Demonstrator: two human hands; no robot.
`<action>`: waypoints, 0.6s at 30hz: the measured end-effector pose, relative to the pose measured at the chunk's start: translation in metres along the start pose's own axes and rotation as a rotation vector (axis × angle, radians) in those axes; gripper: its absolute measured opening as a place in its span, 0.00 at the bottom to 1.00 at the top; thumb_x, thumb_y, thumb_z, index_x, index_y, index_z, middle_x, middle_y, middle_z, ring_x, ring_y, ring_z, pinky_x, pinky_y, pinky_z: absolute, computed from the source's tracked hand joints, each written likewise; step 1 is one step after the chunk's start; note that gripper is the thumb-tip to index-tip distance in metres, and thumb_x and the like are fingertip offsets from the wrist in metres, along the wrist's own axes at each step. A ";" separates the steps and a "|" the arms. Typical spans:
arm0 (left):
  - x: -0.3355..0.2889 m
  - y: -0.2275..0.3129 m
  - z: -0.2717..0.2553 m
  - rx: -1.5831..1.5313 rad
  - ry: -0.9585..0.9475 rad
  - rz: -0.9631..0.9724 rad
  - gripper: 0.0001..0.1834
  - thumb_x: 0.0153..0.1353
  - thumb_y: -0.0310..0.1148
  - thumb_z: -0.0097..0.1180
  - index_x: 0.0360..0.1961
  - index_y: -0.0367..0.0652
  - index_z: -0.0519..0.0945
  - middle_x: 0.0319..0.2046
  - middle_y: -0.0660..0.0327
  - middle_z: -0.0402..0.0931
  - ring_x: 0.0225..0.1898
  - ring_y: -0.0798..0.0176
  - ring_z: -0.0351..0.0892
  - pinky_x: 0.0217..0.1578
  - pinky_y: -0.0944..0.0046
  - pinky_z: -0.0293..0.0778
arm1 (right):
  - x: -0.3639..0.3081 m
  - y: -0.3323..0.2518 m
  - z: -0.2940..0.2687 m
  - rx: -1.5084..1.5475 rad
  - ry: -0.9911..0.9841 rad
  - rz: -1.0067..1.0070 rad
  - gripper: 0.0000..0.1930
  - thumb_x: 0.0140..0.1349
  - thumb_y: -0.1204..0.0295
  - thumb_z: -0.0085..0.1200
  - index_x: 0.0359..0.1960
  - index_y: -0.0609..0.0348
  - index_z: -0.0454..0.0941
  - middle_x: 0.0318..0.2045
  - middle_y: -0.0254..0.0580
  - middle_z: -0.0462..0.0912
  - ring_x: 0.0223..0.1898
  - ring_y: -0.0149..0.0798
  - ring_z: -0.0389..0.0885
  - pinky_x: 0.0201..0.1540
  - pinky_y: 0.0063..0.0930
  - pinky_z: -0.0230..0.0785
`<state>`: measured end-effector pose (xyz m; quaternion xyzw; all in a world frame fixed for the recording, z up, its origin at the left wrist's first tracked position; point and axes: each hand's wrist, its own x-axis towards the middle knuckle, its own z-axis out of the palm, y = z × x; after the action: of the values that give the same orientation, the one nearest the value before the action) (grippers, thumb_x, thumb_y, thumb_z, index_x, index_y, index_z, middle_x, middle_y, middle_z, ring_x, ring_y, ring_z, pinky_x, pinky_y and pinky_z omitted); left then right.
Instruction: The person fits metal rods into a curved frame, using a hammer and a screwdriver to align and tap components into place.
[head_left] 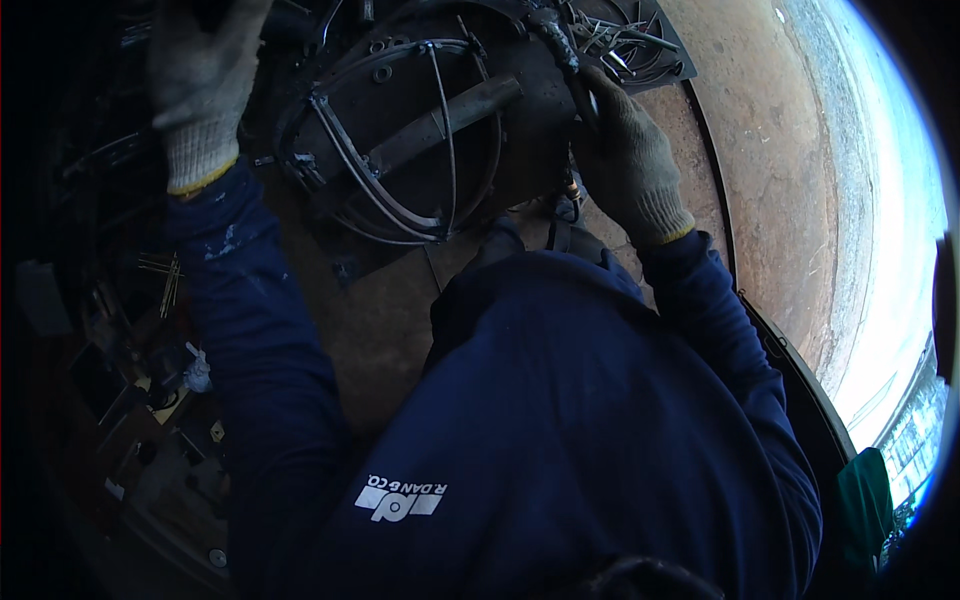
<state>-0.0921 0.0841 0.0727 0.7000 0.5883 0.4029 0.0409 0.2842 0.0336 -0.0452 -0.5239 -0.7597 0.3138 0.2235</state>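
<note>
Workshop floor: brown, stained floor [745, 85] right of the work; glaring daylight at far right, left side mostly in deep shadow.
Tabletop: dark metal tabletop [545, 110], near edge hard to trace in shadow; tangle of thin metal scraps [625, 45] at its far right corner.
Round frame: dark round metal frame [345, 150], curved bars, toward near edge of tabletop, between the two hands; right of left hand, left of right hand, apart from the right.
Flat bar: grey bar [445, 125] slants across the frame, its right end higher up.
Small rings: two metal rings [382, 73], near far side of frame.
Right hand: gloved right hand [632, 165], fingers curled around a dark rod-like tool [558, 42]; tool runs up and left from the grip, lumpy toward its far end.
Right arm: elbow bent, forearm angled up and inward, back of hand facing up.
Left hand: gloved left hand [205, 80], top left, cut by upper edge; fingers not shown clearly, cannot tell if spread or pinching.
Left arm: reaching nearly straight forward, sleeve [255, 290] with pale smears.
Lower left: thin rods [172, 285] and a crumpled pale thing [197, 370].
Lower right: green cloth [866, 500].
</note>
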 end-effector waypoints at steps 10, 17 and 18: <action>-0.061 0.048 -0.076 -0.107 0.270 0.137 0.12 0.71 0.23 0.49 0.52 0.36 0.80 0.51 0.39 0.81 0.50 0.42 0.85 0.50 0.50 0.84 | 0.042 0.001 0.011 -0.051 -0.002 -0.158 0.33 0.59 0.66 0.66 0.68 0.52 0.71 0.52 0.55 0.83 0.54 0.58 0.83 0.54 0.47 0.77; -0.065 0.072 -0.078 0.352 0.083 0.392 0.18 0.72 0.21 0.51 0.61 0.40 0.74 0.49 0.37 0.78 0.46 0.43 0.87 0.41 0.53 0.89 | 0.046 -0.007 0.003 -0.107 -0.159 -0.014 0.35 0.60 0.65 0.66 0.70 0.49 0.69 0.51 0.57 0.83 0.54 0.59 0.83 0.54 0.49 0.77; -0.061 0.072 -0.078 0.571 0.064 0.530 0.18 0.71 0.20 0.53 0.60 0.41 0.75 0.49 0.38 0.78 0.47 0.44 0.87 0.42 0.52 0.89 | 0.045 -0.006 0.004 -0.078 -0.154 -0.019 0.35 0.60 0.64 0.65 0.70 0.49 0.69 0.51 0.57 0.82 0.54 0.59 0.83 0.55 0.49 0.77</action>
<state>-0.0817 -0.0226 0.1323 0.7980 0.4765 0.2413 -0.2791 0.2618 0.0737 -0.0431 -0.4993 -0.7912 0.3213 0.1467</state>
